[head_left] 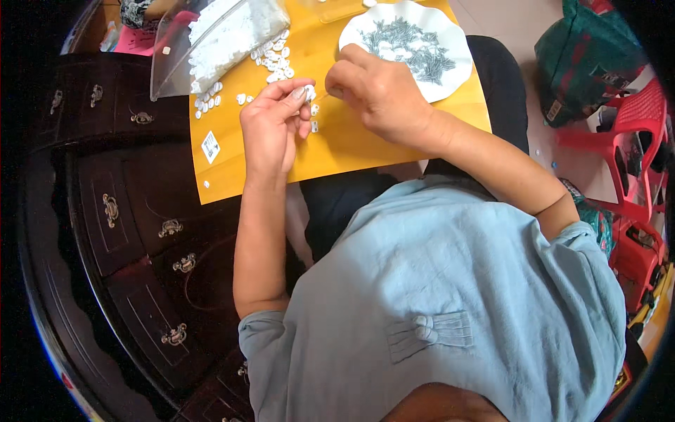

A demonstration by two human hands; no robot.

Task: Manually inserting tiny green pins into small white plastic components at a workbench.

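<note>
My left hand (pixel 271 126) pinches a small white plastic piece (pixel 310 92) between thumb and forefinger, above the yellow tabletop (pixel 246 165). Close on its right, my right hand (pixel 385 95) has its fingers pressed together; whatever they hold is hidden. Below the fingertips, a couple of small white pieces (pixel 315 127) with dark holes lie on the table. Behind my right hand stands a white scalloped plate (pixel 450 83) heaped with thin grey metal pieces (pixel 430 65), which look like screws, with some white pieces among them.
A clear plastic bag (pixel 239 39) full of white pieces lies at the far left, with loose white pieces (pixel 275 56) spilling beside it. A white printed label (pixel 211 147) is near the left edge. Dark wooden drawers (pixel 140 211) stand left; a red plastic chair (pixel 643 116) and green bag (pixel 583 60) are right.
</note>
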